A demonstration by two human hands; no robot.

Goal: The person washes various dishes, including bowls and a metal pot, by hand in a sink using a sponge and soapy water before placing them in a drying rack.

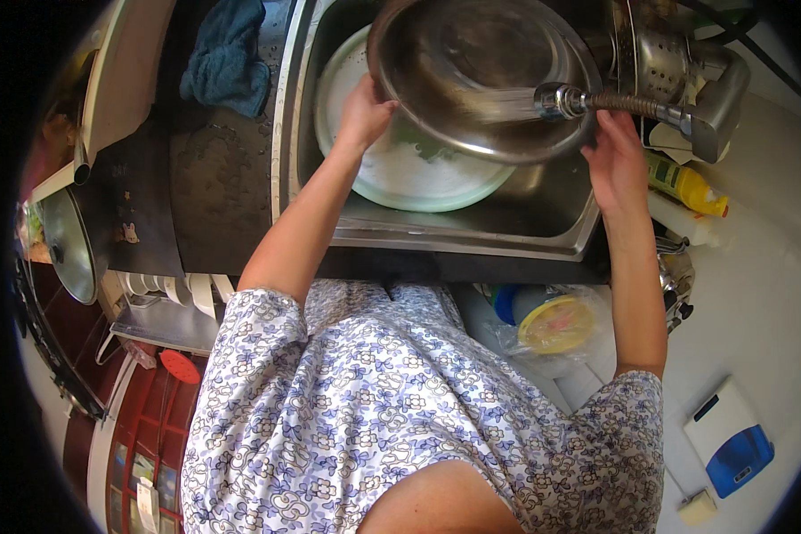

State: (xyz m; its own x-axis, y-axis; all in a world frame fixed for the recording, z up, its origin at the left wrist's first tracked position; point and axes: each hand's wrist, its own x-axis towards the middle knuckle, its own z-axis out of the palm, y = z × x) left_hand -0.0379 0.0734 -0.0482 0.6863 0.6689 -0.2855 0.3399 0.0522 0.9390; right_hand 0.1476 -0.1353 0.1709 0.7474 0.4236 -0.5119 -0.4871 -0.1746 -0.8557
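A large, shallow stainless steel basin (434, 100) is tilted under the running faucet, and water sprays onto its inner wall. My left hand (367, 113) grips the basin's left rim, with the thumb on the near side. At the right rim, my right hand (619, 163) has its fingers and thumb against the edge; part of that contact is hidden. The faucet head (561, 101), on a flexible ribbed neck (631, 103), hangs over the basin between my hands. Below it, a round pale green basin (434, 197) of whitish, foamy water stands in the metal sink (547, 200).
A wet blue cloth (230, 60) lies on the dark counter (223, 180) left of the sink. Yellow-capped bottles, including a yellow one (691, 187), and a perforated metal holder (664, 67) stand to the right. A pot lid (71, 247) hangs at far left.
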